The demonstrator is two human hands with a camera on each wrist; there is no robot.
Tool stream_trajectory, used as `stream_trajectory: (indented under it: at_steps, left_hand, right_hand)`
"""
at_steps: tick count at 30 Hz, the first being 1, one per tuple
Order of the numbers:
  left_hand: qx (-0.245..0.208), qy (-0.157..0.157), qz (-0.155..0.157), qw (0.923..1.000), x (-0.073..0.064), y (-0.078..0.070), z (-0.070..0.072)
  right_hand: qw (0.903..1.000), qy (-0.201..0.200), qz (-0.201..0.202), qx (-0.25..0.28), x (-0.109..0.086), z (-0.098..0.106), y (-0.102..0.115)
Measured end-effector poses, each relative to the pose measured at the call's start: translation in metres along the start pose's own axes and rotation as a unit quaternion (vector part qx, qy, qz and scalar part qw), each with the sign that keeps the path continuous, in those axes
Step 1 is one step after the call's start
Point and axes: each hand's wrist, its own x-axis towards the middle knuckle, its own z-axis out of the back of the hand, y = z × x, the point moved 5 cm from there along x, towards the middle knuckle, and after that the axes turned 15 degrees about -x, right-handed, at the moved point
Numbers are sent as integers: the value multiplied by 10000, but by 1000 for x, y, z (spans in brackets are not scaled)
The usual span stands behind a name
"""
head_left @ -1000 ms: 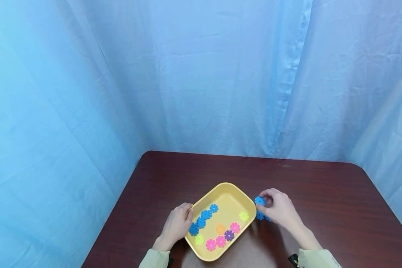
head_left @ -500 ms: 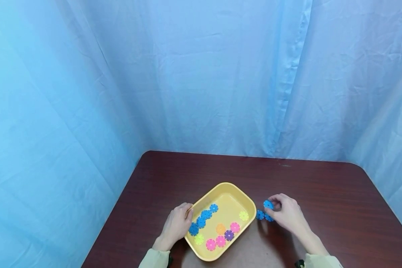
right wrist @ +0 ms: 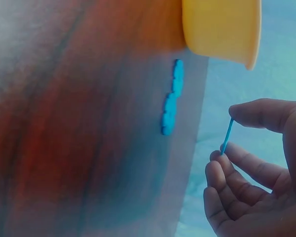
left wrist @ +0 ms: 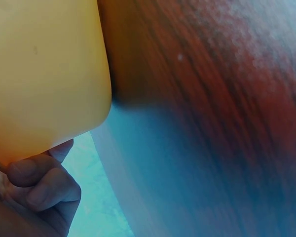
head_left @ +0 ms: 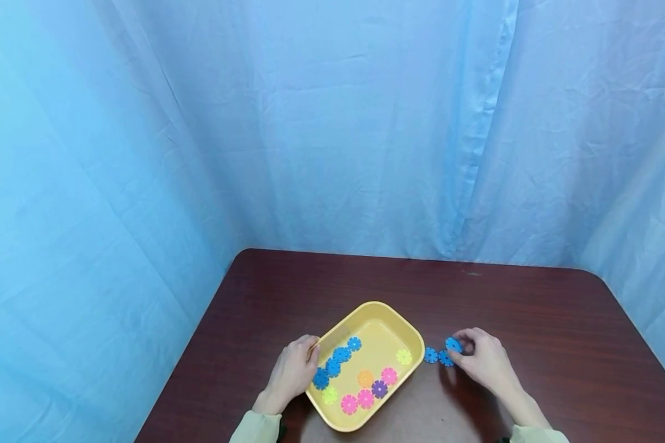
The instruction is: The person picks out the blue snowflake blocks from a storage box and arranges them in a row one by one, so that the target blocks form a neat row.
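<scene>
A yellow plastic tray [head_left: 374, 306] stands slantwise on the table, and my left hand [head_left: 290, 372] grips its left rim. In the left wrist view, curled fingers [left wrist: 54, 185] hold the tray's edge from below. My right hand [head_left: 484, 362] pinches a blue notched disc [right wrist: 228, 136] between thumb and fingertips, raised above the table just right of the tray. Below and left of that hand, blue discs [right wrist: 169, 111] lie in a row on the table. Inside the tray are several blue discs [head_left: 341, 355], pink discs [head_left: 365, 399], yellow discs [head_left: 403, 357], an orange disc [head_left: 365, 378] and a purple disc [head_left: 379, 389].
The dark reddish wooden table [head_left: 321, 277] extends behind and to both sides of the tray. Light blue curtains [head_left: 332, 123] hang close round its far and side edges.
My right hand has moved right and slightly toward me, carrying the blue disc away from the tray's right corner. The left hand and tray have stayed in place.
</scene>
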Motion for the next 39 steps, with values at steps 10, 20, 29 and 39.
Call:
stream_trajectory:
  at_steps: [10,20,29,39]
  left_hand:
    - [-11,4,13,10000,0,-1,0]
    - [-19,14,59,10000,0,1,0]
    - [9,-3,8,10000,0,2,-1]
    - [87,-154,-206,9996,-1,0,1]
  right_hand:
    - [9998,7,-135,-140,-4,-10,-17]
    - [9996,71,-193,-187,-8,-17,-28]
    - [9989,116,-237,-379,-9,-21,-33]
    - [9983,146,-164,-541,-7,-23,-32]
